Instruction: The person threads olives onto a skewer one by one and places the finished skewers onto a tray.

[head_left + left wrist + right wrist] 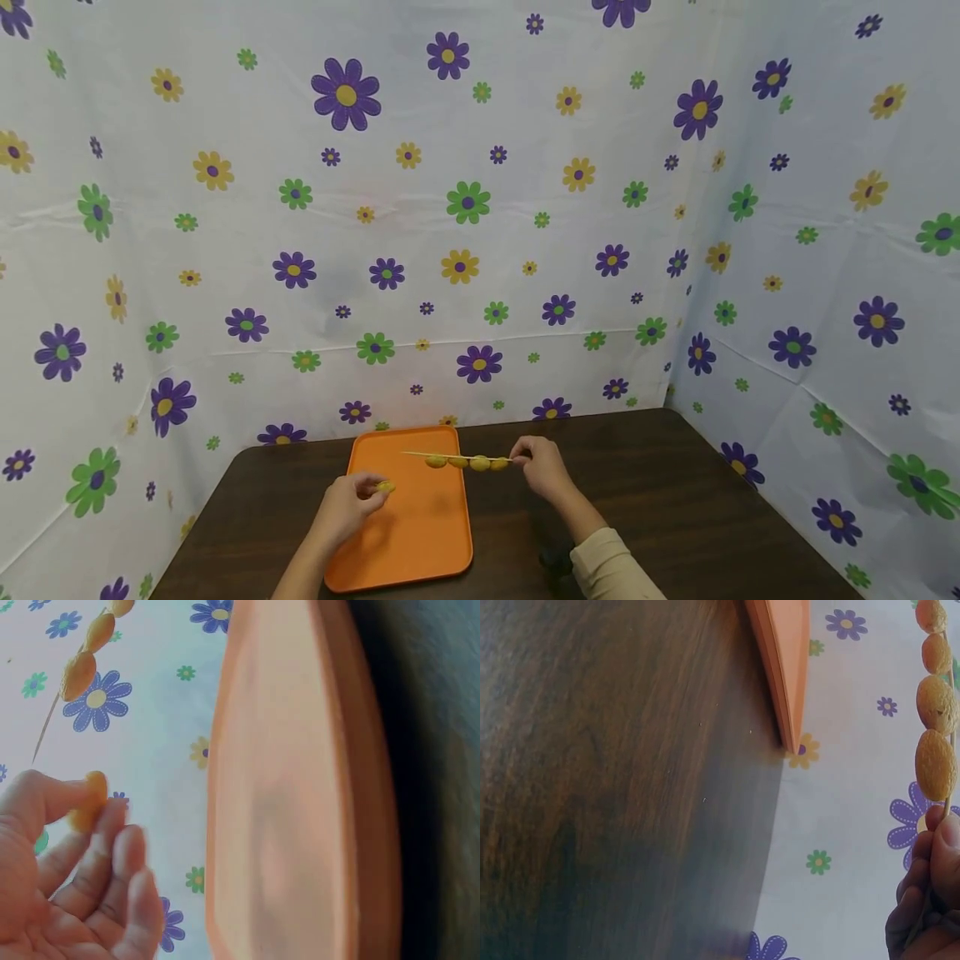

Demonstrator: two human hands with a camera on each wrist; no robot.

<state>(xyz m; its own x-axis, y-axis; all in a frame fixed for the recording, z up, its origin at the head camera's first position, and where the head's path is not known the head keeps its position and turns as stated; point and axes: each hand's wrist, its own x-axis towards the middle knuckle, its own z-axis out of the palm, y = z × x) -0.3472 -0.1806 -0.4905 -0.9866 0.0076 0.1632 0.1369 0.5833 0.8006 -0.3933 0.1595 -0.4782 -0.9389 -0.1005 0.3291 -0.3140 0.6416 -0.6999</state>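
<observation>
My right hand grips the end of a thin wooden skewer, which lies nearly level above the tray's right part. Several golden oval pieces with a rough surface are threaded along it; its pointed tip sticks out bare toward the left. Between thumb and fingertips, my left hand pinches one loose golden oval piece, held apart from the skewer. Beneath both, an orange tray rests on the table. In the right wrist view, the right fingers curl round the skewer just below the lowest piece.
The dark wood-grained table extends on both sides of the tray. A small dark object sits beside the right sleeve, too dim to identify. White cloth printed with flowers hangs behind and at the sides.
</observation>
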